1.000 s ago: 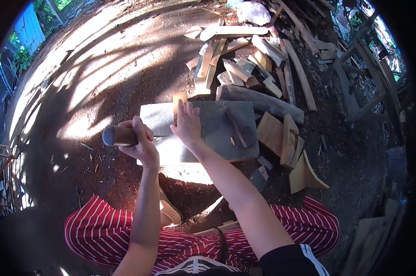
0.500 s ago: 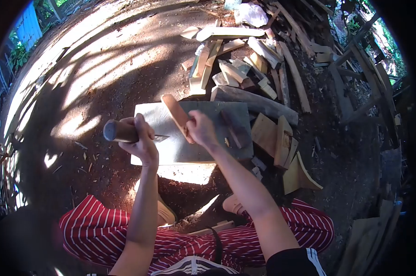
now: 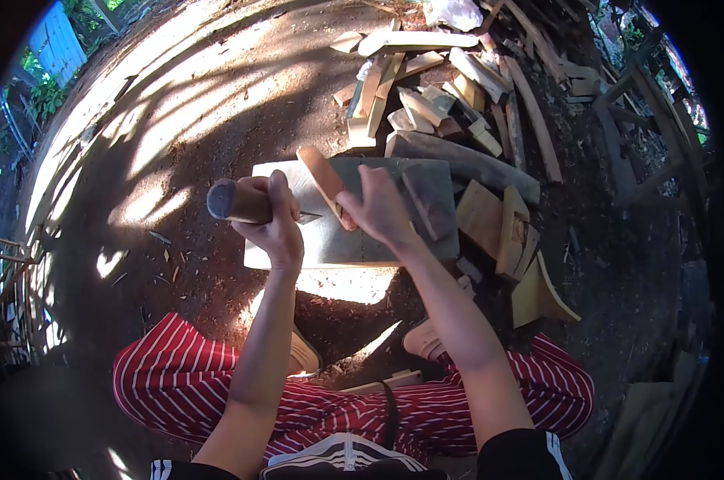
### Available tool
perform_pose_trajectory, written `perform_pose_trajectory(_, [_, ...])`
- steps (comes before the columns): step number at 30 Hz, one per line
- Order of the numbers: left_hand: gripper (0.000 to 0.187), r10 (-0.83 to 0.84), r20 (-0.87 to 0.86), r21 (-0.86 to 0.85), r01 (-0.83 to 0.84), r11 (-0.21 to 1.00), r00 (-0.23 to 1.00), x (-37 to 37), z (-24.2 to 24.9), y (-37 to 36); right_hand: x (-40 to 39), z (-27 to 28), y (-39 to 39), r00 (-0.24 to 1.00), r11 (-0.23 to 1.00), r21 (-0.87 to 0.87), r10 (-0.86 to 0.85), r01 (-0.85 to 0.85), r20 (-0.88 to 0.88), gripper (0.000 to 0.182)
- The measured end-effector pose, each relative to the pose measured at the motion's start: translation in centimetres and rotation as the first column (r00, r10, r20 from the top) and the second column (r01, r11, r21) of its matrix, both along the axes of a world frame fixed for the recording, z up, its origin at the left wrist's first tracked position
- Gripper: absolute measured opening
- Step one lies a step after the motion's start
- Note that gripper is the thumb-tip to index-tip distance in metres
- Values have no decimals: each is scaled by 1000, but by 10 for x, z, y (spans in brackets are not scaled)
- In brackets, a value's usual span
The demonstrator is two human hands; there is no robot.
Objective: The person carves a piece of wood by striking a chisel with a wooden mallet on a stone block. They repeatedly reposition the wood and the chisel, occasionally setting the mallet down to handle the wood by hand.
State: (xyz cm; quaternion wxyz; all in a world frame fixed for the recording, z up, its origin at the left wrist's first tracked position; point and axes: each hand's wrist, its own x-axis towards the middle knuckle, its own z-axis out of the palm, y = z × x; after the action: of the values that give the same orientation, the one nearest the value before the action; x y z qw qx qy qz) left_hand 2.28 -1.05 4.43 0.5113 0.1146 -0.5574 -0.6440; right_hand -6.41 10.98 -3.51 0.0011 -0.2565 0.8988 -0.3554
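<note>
My left hand (image 3: 280, 228) is closed around the thick round handle (image 3: 232, 202) of a bladed tool. Its pointed metal blade (image 3: 310, 217) sticks out to the right, over a flat-topped block (image 3: 286, 248). My right hand (image 3: 380, 210) has its thumb and some fingertips at the lower end of a narrow, smooth brown wooden piece (image 3: 320, 172), while another finger stretches upward. The wooden piece slants over the block, its rounded end pointing away from me. To the right of my right hand, a dark wooden bar (image 3: 428, 204) lies on the block.
Several wood offcuts (image 3: 422, 108) and a curved log (image 3: 462, 162) lie beyond the block. On the right are a slotted wooden block (image 3: 512, 232) and a curved wooden piece (image 3: 540, 296). My legs in striped trousers (image 3: 194, 380) flank the near side.
The view has shifted, so the scene sits farther right and higher. My left hand has come slightly nearer the wooden piece. One finger of my right hand has stretched out from its earlier curl.
</note>
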Motion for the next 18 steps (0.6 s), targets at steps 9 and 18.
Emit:
perform_pose_trajectory(9, [18, -58, -63, 65, 62, 996, 996, 4, -11, -11, 12, -38, -41, 983, 966, 254, 8, -55, 181, 78])
perform_pose_trajectory(18, [19, -209, -10, 126, 209, 970, 978, -4, -29, 4, -14, -25, 25, 999, 1000, 10, 17, -17, 38, 56])
